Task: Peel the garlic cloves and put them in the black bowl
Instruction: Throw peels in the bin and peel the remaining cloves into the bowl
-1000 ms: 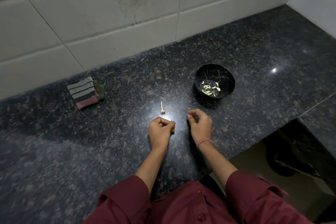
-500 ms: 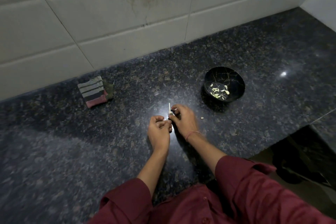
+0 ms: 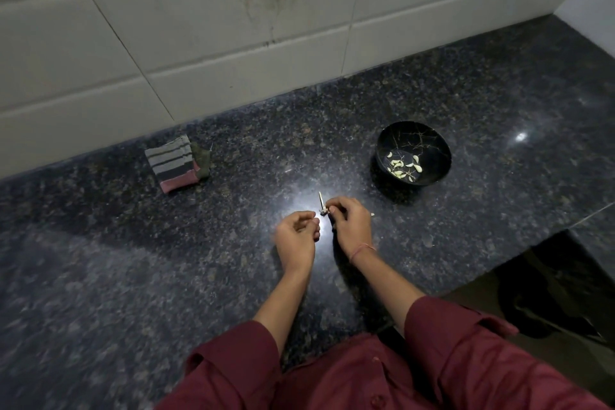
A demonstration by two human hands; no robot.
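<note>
The black bowl (image 3: 386, 146) stands on the counter at the right and holds several pale peeled garlic cloves (image 3: 401, 164). A thin garlic stalk with its root base (image 3: 321, 204) stands upright on the dark granite counter (image 3: 133, 259), in a bright glare spot. My right hand (image 3: 349, 226) pinches the stalk's base with its fingertips. My left hand (image 3: 296, 234) lies just left of it with fingers curled toward the thumb, and nothing shows inside it. A tiny pale scrap (image 3: 372, 214) lies just right of my right hand.
A folded striped cloth (image 3: 173, 163) lies at the back left near the white tiled wall (image 3: 199, 43). The counter's front edge steps back at the right, above a dark lower area (image 3: 549, 293). My maroon sleeves fill the bottom of the view.
My right hand moved left from in front of me to the garlic stalk and took hold of its base. My left hand stayed in place, its fingers curled.
</note>
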